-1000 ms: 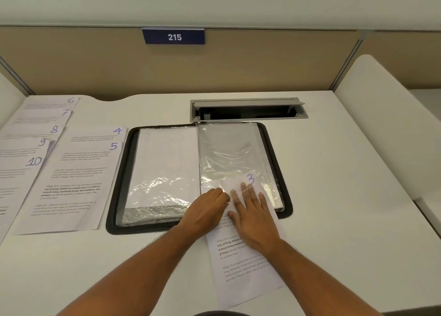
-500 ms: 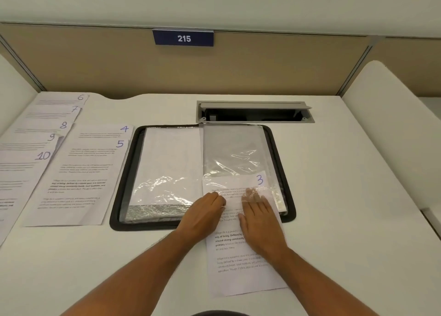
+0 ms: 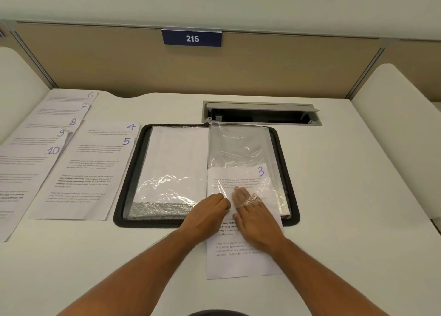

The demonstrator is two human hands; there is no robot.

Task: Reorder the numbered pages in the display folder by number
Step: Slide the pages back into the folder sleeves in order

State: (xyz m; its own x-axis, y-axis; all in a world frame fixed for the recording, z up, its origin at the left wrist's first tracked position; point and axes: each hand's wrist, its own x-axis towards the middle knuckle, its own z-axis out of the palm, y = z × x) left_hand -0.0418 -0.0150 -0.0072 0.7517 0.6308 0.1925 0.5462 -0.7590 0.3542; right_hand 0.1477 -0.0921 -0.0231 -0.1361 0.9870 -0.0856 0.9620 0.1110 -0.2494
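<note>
Bright, even light, apparently from overhead; white surface (image 3: 334,196) nearly washed out, low contrast. Shadows soft and faint, just thin ones under the forearms and along the display folder (image 3: 290,172) rim. Strong crinkly glare on the plastic sleeves (image 3: 164,184), also over the right hand's fingers (image 3: 250,200) under the film. Wide-angle distortion: the surface's far edge and partition bow, left and right edges stretched. Printed text on page 3 (image 3: 238,263) soft, mostly illegible; handwritten numbers readable. Slight compression smear.
</note>
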